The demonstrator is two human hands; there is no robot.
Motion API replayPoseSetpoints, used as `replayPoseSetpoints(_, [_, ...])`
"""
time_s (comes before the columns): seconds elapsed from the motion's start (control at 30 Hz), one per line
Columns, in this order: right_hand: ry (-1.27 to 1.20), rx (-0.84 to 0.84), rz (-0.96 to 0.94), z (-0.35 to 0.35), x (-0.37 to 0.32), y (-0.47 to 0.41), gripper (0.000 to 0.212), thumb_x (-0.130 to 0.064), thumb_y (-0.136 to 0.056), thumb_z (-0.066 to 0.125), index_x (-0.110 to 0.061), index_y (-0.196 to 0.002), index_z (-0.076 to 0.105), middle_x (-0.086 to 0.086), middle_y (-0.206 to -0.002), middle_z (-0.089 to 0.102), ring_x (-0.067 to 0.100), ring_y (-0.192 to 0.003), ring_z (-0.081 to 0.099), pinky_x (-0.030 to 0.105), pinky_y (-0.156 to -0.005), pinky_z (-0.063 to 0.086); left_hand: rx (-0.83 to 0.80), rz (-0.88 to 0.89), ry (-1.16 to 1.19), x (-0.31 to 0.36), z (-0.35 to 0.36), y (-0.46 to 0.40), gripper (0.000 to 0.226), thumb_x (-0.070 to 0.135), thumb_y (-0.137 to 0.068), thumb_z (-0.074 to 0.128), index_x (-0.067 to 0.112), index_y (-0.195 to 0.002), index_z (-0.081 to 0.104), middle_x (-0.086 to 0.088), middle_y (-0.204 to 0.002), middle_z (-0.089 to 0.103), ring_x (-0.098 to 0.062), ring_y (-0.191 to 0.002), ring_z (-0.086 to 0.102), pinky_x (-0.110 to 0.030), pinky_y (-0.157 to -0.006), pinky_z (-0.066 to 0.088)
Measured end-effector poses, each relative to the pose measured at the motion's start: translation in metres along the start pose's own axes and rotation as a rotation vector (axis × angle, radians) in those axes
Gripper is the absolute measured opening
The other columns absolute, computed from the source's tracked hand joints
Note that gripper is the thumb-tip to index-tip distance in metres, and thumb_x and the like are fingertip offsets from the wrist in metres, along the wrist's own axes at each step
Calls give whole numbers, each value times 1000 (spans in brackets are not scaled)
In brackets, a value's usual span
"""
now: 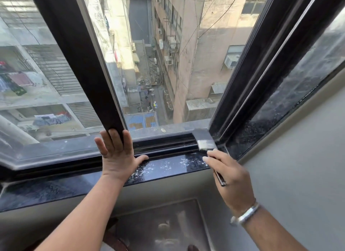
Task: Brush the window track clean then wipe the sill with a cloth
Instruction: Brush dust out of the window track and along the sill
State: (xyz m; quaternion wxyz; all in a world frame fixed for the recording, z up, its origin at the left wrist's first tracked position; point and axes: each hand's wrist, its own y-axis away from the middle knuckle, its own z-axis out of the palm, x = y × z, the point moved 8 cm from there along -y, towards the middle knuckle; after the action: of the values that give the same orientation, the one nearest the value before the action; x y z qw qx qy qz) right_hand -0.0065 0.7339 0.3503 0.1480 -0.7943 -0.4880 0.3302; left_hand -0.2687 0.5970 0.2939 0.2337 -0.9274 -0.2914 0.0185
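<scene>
A flat paintbrush (205, 141) with grey bristles rests its tip in the right end of the dark window track (164, 145), close to the corner of the frame. My right hand (226, 173) is shut on the brush handle, which sticks out below my palm. My left hand (116, 151) lies flat against the bottom of the dark sliding sash frame (82, 64), fingers spread, thumb resting on the sill. The black stone sill (168, 166) carries white dust and flecks between my two hands. No cloth is in view.
The window stands open over a deep drop to an alley between buildings. An angled side pane (298, 86) with a dusty ledge runs off to the right. A pale wall lies under the sill, and a framed glass surface (164, 228) sits below.
</scene>
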Motion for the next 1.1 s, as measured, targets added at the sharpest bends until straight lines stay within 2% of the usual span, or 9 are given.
replayPoseSetpoints(0.23, [-44, -127, 99, 23, 8, 13, 47, 20, -71, 66, -8, -107, 75, 7, -117, 71, 23, -109, 68, 27, -95, 48, -28, -40, -9, 2, -1, 1, 168, 68, -48, 87, 12, -146, -37, -12, -148, -51, -43, -140, -35, -53, -109, -29])
replayPoseSetpoints(0.37, [-272, 172, 129, -8, 4, 12, 23, 2, -84, 70, -7, -105, 74, 6, -112, 72, 18, -107, 68, 28, -95, 51, -62, -53, -28, 7, -3, 12, 165, 69, -48, 86, 8, -150, -29, -19, -152, -43, -47, -143, -30, -56, -113, -23])
replayPoseSetpoints(0.47, [-590, 439, 437, -23, 18, 24, 14, -16, -88, 70, -15, -101, 73, -2, -102, 75, 16, -97, 71, 27, -88, 54, -45, 6, -21, 13, -14, 30, 151, 69, -57, 80, 5, -155, -16, -19, -160, -27, -40, -148, -21, -53, -118, -16])
replayPoseSetpoints(0.6, [-1070, 521, 935, 10, 15, 47, 5, -18, -91, 67, -15, -93, 70, 2, -99, 74, 15, -94, 70, 28, -80, 59, -34, 125, 25, 21, -32, 58, 137, 59, -64, 83, 5, -157, -3, -11, -166, -6, -32, -152, -10, -49, -123, -4])
replayPoseSetpoints(0.7, [-1330, 355, 1196, 48, -9, 56, 11, -25, -95, 60, -19, -91, 68, 2, -94, 72, 16, -86, 70, 24, -71, 60, -152, 263, 183, 28, -31, 70, 127, 58, -71, 80, 6, -157, 3, -12, -165, 4, -29, -153, 3, -43, -124, 12])
replayPoseSetpoints(0.8, [-1467, 100, 1257, 87, -44, 55, 34, -38, -99, 47, -11, -97, 67, 10, -94, 71, 21, -83, 73, 28, -72, 61, -353, 259, 347, 21, -30, 86, 117, 64, -76, 70, 14, -158, 4, -4, -165, 13, -13, -152, 10, -22, -122, 9])
replayPoseSetpoints(0.9, [-1527, -167, 1266, 127, -85, 47, 44, -43, -101, 41, -6, -105, 65, 15, -99, 70, 23, -86, 73, 33, -76, 59, -318, 103, 428, -22, -49, 99, 82, 53, -81, 73, 15, -148, 45, -2, -141, 57, -17, -130, 53, -33, -109, 42])
replayPoseSetpoints(1.0, [-1491, -414, 1246, 168, -125, 38, 34, -34, -100, 49, -5, -109, 65, 16, -101, 71, 27, -92, 73, 30, -73, 59, -275, -21, 345, -92, -69, 114, 60, 43, -81, 77, 17, -132, 62, 1, -121, 68, -20, -111, 62, -30, -98, 47])
replayPoseSetpoints(1.1, [-1243, -577, 1085, 206, -155, 22, 14, -19, -88, 70, -6, -95, 68, 8, -81, 67, 11, -64, 68, 19, -53, 54, -327, -128, 219, -166, -81, 125, 58, 35, -78, 82, 16, -129, 65, -1, -119, 69, -22, -111, 62, -34, -99, 47])
